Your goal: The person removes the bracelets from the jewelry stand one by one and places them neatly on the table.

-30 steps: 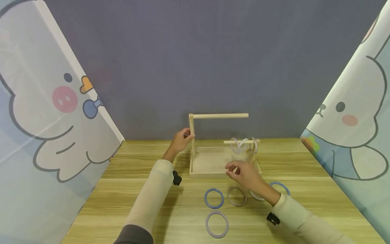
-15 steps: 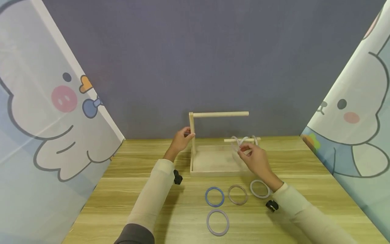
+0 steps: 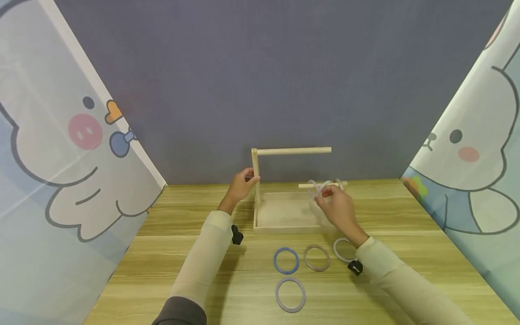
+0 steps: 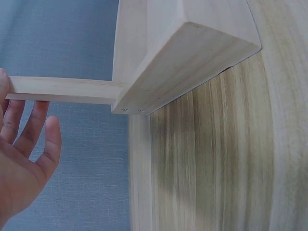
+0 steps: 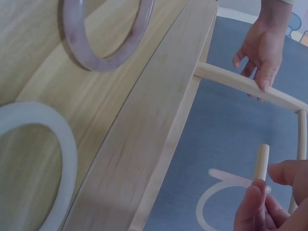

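A wooden stand [image 3: 257,198] has a tall post with an upper bar and a short lower bar [image 3: 304,185] above its tray base. My left hand [image 3: 242,186] pinches the post between thumb and fingers; in the left wrist view, some fingers [image 4: 53,137] hang free beside it. Several pale bangles [image 3: 312,182] hang on the lower bar. There my right hand [image 3: 338,205] pinches one pale bangle [image 5: 231,175], close to the bar's tip [image 5: 261,156]. A white bangle [image 5: 199,207] hangs next to it. The fingers partly hide the hanging bangles.
On the wood-grain table lie a blue bangle [image 3: 286,273], a brownish bangle [image 3: 317,270], a white bangle [image 3: 335,253] partly beneath the right wrist, and a lilac bangle [image 3: 277,295] nearest the front. A grey-blue panel [image 3: 203,113] stands behind the stand.
My right hand has moved up and forward from in front of the tray to the bangles on the lower bar, then stayed about there. My left hand keeps its hold on the post.
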The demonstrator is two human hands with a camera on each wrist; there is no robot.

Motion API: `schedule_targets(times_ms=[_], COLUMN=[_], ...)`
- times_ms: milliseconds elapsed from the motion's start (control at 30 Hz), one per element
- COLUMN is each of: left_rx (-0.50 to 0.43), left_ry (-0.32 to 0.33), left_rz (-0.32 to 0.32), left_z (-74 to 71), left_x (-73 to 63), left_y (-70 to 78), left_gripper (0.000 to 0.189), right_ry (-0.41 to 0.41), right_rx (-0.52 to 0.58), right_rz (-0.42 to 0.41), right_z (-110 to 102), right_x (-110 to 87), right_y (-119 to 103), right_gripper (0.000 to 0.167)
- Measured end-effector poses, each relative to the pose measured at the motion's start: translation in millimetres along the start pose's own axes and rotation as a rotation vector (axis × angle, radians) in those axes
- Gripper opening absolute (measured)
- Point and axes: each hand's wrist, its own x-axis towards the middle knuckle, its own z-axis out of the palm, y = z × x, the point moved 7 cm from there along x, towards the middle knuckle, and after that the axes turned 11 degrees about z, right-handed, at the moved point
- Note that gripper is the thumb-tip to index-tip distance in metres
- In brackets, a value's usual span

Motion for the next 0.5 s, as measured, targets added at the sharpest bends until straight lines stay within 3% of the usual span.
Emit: schedule_targets(times_ms=[500], left_rx=[-0.001], left_ry=[0.014], left_rz=[0.01], left_z=[0.1], left_x=[1.5], left_y=[-2.5], left_gripper=[0.041], right_ry=[-0.037], right_rx=[-0.023], right_rz=[0.068], right_z=[11.2], right_x=[6.4], right_y=[6.9], right_gripper=[0.022])
